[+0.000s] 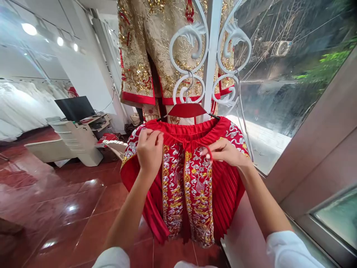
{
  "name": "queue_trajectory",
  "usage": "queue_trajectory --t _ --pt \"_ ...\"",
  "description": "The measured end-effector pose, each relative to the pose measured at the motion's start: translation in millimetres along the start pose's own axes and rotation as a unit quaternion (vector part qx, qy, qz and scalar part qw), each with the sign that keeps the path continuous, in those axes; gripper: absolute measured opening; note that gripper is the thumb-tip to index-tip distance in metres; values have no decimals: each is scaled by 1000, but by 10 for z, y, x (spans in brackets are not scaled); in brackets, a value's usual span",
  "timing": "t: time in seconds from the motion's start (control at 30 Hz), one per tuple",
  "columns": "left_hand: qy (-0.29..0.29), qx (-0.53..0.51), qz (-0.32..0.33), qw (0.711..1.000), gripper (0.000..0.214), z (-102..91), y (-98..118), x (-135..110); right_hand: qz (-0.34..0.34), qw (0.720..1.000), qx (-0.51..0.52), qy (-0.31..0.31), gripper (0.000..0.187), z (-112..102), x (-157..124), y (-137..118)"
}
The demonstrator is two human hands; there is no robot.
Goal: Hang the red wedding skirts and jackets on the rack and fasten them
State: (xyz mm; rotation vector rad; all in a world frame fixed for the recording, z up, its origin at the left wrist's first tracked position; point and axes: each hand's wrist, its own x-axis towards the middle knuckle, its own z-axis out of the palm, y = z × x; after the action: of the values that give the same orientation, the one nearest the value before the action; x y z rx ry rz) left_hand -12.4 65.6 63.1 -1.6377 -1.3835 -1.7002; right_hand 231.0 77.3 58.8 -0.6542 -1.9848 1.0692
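A red pleated skirt (228, 186) with gold and silver embroidery hangs by its gathered waistband from a hanger (187, 111) in front of me. Two embroidered panels (199, 197) run down its front. At the left part of the waistband, my left hand (150, 149) has its fingers bent and closed on the skirt's fabric. Over on the right, my right hand (227, 152) pinches a thin red cord (209, 152) that curves round by the fingertips, in front of the embroidery. A small knot or tie shows at the middle of the waistband.
The hanger's hook hangs on a white scrolled metal stand (210, 56). A gold-embroidered garment (164, 48) with red trim hangs behind it. To the right is a large window (279, 74). At the left stand a desk (75, 141) with a monitor (75, 108) and white gowns (25, 106).
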Motion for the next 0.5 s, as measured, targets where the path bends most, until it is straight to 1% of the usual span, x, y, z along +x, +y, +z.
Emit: queue_trajectory --t 0.03,0.07,0.1,0.13,0.17,0.2,0.27,0.43,0.5 --pt "-4 -48 -26 998 12 71 55 19 -27 998 -5 60 17 38 38 -13" --pt "-34 -106 -58 992 11 132 108 37 -53 991 -26 117 17 74 80 -18" --pt "-81 -165 -90 979 12 178 158 52 -79 981 -63 163 18 108 123 -15" --pt "-133 -217 -117 960 12 211 203 62 -103 968 -114 197 18 140 166 -6" --pt "-179 -257 -135 940 13 231 242 68 -124 953 -172 217 19 169 207 9" --pt "-212 -283 -145 924 13 240 274 69 -142 936 -229 228 20 196 244 28" --pt "-239 -299 -144 912 11 244 316 61 -167 902 -327 229 22 246 299 71" --pt "-265 -283 -95 917 10 274 305 28 -178 832 -485 203 31 334 341 138" --pt "-269 -278 -75 919 8 298 279 13 -184 817 -513 189 33 340 345 139"
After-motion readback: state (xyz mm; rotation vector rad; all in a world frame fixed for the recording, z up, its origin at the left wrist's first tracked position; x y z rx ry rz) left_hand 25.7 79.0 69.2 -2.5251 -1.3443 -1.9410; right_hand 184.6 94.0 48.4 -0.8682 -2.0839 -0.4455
